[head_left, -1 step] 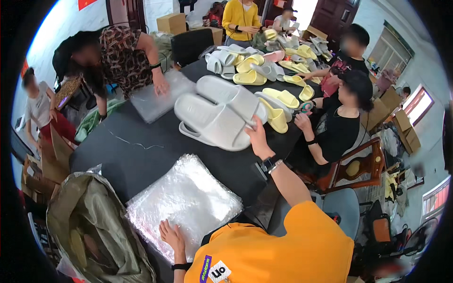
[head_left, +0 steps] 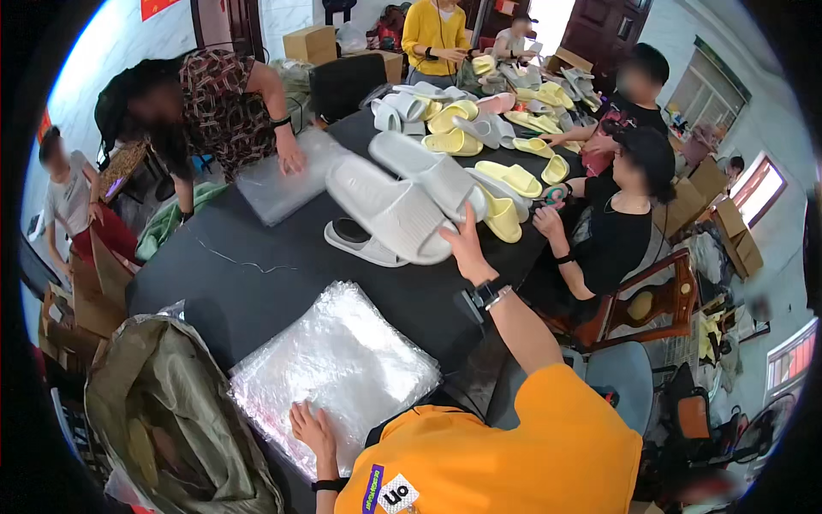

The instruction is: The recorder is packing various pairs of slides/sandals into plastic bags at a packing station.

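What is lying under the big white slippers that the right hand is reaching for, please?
Under the white slippers that the right hand touches lies another white slipper, sole up, on the black table. Whatever else lies beneath is covered.

Slipper-packing workshop: slippers (head_left: 402, 214), plastic bags (head_left: 334, 364), workers.

The person wore a bright orange short-sleeved shirt (head_left: 514, 454) with a small purple and white printed patch (head_left: 385, 493) near the chest. A black wristwatch (head_left: 485, 294) circled the right wrist, and a thin dark band (head_left: 328, 485) circled the left wrist.
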`<control>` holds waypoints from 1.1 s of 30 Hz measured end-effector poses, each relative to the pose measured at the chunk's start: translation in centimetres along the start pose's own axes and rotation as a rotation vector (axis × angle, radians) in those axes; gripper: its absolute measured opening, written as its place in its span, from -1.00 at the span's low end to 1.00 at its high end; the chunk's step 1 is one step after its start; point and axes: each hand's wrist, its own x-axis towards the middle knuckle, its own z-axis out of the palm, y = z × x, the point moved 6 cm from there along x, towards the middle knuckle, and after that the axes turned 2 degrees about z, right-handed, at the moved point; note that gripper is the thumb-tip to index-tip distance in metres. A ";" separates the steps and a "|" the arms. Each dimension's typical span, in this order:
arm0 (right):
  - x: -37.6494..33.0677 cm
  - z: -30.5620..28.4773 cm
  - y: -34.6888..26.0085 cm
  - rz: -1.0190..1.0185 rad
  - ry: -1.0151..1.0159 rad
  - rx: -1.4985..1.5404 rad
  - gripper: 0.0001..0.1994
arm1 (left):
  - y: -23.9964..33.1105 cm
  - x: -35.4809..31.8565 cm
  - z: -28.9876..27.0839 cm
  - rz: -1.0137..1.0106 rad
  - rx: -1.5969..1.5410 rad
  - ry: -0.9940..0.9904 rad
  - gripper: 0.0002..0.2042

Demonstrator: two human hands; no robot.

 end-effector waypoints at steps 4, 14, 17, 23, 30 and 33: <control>-0.5 1.7 1.9 0.000 -0.091 -0.490 -0.11 | -0.4 0.3 0.6 0.017 0.020 -0.026 -0.60; -18.1 11.5 11.5 -0.414 -0.924 -1.425 -0.21 | -1.3 -0.3 1.3 0.032 0.057 0.056 -0.55; -21.9 12.9 12.5 -0.551 -1.097 -1.434 -0.17 | 0.3 0.2 0.2 0.032 0.059 0.077 -0.58; -25.9 11.8 16.9 -0.300 -1.428 -1.449 -0.07 | 1.1 1.3 -3.9 0.007 -0.076 0.083 -0.64; -26.3 12.5 17.9 -0.183 -1.505 -1.510 -0.03 | -6.4 5.0 -20.1 -0.027 -0.080 0.643 -0.73; -26.4 12.5 18.4 -0.233 -1.508 -1.496 -0.05 | -18.2 2.5 -21.4 -0.357 0.223 0.595 -0.63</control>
